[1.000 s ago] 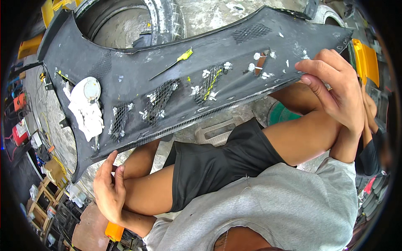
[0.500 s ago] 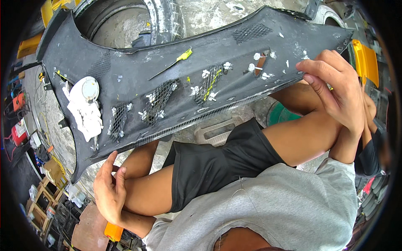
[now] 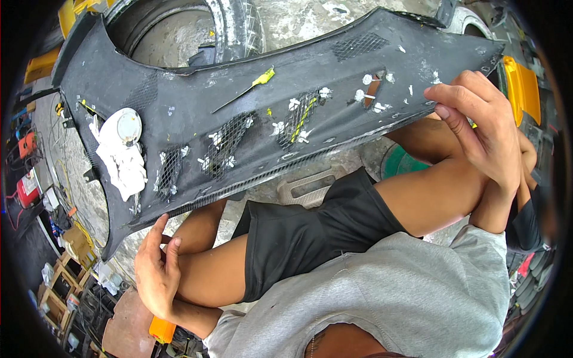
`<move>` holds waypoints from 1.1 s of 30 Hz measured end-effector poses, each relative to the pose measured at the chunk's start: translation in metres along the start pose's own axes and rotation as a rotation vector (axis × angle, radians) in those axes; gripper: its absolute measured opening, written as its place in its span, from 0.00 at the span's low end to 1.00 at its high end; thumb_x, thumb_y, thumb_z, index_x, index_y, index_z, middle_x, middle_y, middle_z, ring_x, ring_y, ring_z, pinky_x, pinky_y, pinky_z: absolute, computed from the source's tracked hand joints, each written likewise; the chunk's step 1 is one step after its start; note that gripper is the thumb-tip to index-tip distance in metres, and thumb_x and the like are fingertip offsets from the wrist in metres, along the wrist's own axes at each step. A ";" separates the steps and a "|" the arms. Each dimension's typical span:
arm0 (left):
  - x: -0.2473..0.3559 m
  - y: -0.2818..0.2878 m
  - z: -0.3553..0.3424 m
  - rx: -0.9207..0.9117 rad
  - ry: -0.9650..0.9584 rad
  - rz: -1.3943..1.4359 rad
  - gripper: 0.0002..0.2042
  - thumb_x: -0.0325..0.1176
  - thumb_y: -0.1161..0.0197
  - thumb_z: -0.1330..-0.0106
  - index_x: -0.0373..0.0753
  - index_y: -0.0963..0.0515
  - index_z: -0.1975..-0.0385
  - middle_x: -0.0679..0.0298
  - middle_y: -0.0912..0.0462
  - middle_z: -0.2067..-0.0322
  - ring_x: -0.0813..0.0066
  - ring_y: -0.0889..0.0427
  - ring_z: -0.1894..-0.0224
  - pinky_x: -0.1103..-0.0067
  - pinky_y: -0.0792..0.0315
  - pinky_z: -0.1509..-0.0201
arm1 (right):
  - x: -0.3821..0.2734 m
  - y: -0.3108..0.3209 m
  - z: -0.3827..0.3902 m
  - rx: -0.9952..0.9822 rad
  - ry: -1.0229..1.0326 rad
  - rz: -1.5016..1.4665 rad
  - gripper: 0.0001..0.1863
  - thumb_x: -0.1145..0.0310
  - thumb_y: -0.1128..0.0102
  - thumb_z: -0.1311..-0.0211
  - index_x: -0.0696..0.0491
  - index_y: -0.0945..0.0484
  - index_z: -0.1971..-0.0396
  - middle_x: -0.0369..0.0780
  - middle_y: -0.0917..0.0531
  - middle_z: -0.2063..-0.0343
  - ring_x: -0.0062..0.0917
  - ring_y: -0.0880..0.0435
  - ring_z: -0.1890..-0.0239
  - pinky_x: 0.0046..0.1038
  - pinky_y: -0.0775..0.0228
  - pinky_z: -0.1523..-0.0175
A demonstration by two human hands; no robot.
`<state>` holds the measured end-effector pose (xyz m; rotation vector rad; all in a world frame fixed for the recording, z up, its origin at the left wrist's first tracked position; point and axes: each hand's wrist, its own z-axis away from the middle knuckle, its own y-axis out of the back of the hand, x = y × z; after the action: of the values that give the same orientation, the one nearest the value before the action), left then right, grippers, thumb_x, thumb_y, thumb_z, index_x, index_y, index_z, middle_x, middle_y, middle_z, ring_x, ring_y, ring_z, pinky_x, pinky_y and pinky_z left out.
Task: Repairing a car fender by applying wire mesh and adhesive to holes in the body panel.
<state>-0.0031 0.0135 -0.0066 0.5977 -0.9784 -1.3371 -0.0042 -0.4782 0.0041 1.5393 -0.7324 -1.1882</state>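
Note:
A dark car fender (image 3: 197, 95) lies tilted across in front of me, its long near edge above my knees. Patches of black mesh (image 3: 228, 146) and several dabs of white putty (image 3: 360, 95) show on its face. My left hand (image 3: 158, 274) is open at its near left corner; the index fingertip meets the edge and the thumb stands apart. At the right end, my right hand (image 3: 486, 128) holds the near edge lightly, bent fingers over the face and thumb at the rim. A yellow-handled thin tool (image 3: 262, 77) and a white cloth (image 3: 121, 164) with a round white lid (image 3: 129, 127) rest on the fender.
Behind the fender lies a tyre (image 3: 239, 36) on the concrete floor. A beige plastic stool (image 3: 307, 188) and a green round container (image 3: 406, 161) show below it. Wooden crates (image 3: 57, 286) and a red container (image 3: 27, 191) stand left. A yellow panel (image 3: 520, 89) is at right.

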 end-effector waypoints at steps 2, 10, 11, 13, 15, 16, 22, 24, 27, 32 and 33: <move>0.002 0.001 0.000 -0.015 0.022 0.015 0.20 0.32 0.35 0.29 0.38 0.22 0.38 0.48 0.15 0.58 0.53 0.17 0.60 0.64 0.24 0.51 | 0.000 -0.001 0.000 -0.007 0.000 0.000 0.09 0.74 0.34 0.39 0.55 0.16 0.59 0.40 0.24 0.74 0.36 0.23 0.69 0.34 0.32 0.62; 0.055 0.005 -0.034 0.192 -0.180 0.236 0.11 0.28 0.32 0.32 0.34 0.16 0.52 0.54 0.16 0.65 0.62 0.16 0.62 0.71 0.24 0.56 | -0.004 -0.048 -0.063 -0.196 0.221 -0.317 0.12 0.74 0.35 0.38 0.58 0.16 0.55 0.46 0.17 0.64 0.47 0.17 0.57 0.44 0.26 0.50; 0.067 0.003 -0.051 0.129 -0.279 0.310 0.12 0.28 0.33 0.32 0.33 0.16 0.51 0.55 0.17 0.67 0.65 0.17 0.64 0.72 0.24 0.57 | -0.002 -0.061 -0.079 -0.275 0.248 -0.261 0.13 0.73 0.35 0.38 0.57 0.16 0.54 0.47 0.16 0.60 0.47 0.17 0.53 0.44 0.25 0.47; 0.101 -0.008 -0.080 0.006 -0.380 0.355 0.14 0.31 0.33 0.31 0.32 0.17 0.50 0.54 0.18 0.67 0.63 0.18 0.66 0.72 0.25 0.58 | 0.010 -0.102 -0.106 -0.422 0.353 -0.193 0.16 0.71 0.34 0.37 0.56 0.16 0.49 0.47 0.15 0.54 0.46 0.17 0.47 0.44 0.24 0.43; 0.118 -0.029 -0.110 -0.107 -0.391 0.271 0.16 0.35 0.33 0.31 0.32 0.17 0.49 0.50 0.18 0.62 0.53 0.17 0.59 0.66 0.24 0.52 | 0.009 -0.137 -0.128 -0.564 0.456 -0.188 0.17 0.70 0.32 0.38 0.55 0.16 0.48 0.46 0.15 0.52 0.45 0.17 0.46 0.45 0.24 0.43; 0.114 -0.046 -0.124 -0.039 -0.503 0.225 0.17 0.36 0.34 0.29 0.32 0.18 0.46 0.51 0.19 0.61 0.58 0.17 0.60 0.69 0.24 0.54 | 0.003 -0.145 -0.139 -0.625 0.495 -0.200 0.17 0.69 0.31 0.38 0.56 0.16 0.50 0.46 0.14 0.53 0.45 0.16 0.46 0.45 0.23 0.43; 0.165 -0.062 -0.151 -0.236 -0.298 0.015 0.16 0.38 0.30 0.33 0.30 0.15 0.54 0.44 0.13 0.64 0.48 0.13 0.57 0.63 0.22 0.50 | 0.007 -0.147 -0.155 -0.574 0.578 -0.150 0.08 0.73 0.30 0.44 0.57 0.13 0.64 0.50 0.11 0.64 0.45 0.11 0.55 0.43 0.19 0.51; 0.169 -0.062 -0.156 -0.231 -0.277 -0.035 0.16 0.37 0.29 0.34 0.30 0.14 0.56 0.44 0.12 0.65 0.49 0.11 0.58 0.63 0.21 0.51 | 0.005 -0.147 -0.162 -0.585 0.598 -0.149 0.11 0.70 0.27 0.44 0.56 0.13 0.61 0.46 0.12 0.61 0.44 0.13 0.52 0.45 0.21 0.49; 0.178 -0.063 -0.160 -0.247 -0.186 -0.004 0.14 0.35 0.27 0.37 0.30 0.14 0.59 0.46 0.12 0.67 0.54 0.10 0.61 0.66 0.20 0.53 | 0.011 -0.148 -0.171 -0.659 0.622 -0.181 0.13 0.67 0.22 0.48 0.55 0.13 0.65 0.45 0.12 0.64 0.42 0.12 0.53 0.43 0.20 0.51; 0.171 -0.061 -0.179 -0.385 -0.025 0.080 0.14 0.37 0.23 0.40 0.32 0.15 0.67 0.53 0.13 0.72 0.63 0.13 0.65 0.69 0.22 0.57 | 0.012 -0.154 -0.187 -0.721 0.674 -0.227 0.11 0.68 0.21 0.47 0.55 0.14 0.67 0.43 0.12 0.66 0.39 0.12 0.57 0.41 0.20 0.54; 0.166 -0.061 -0.182 -0.448 0.033 0.150 0.14 0.38 0.22 0.40 0.32 0.15 0.69 0.57 0.14 0.74 0.70 0.15 0.68 0.72 0.23 0.60 | 0.012 -0.155 -0.189 -0.749 0.658 -0.269 0.11 0.68 0.21 0.47 0.56 0.14 0.68 0.43 0.12 0.66 0.38 0.13 0.58 0.40 0.21 0.55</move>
<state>0.1110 -0.1892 -0.1084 0.2002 -0.6512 -1.3498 0.1594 -0.3767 -0.1467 1.2636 0.3429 -0.8943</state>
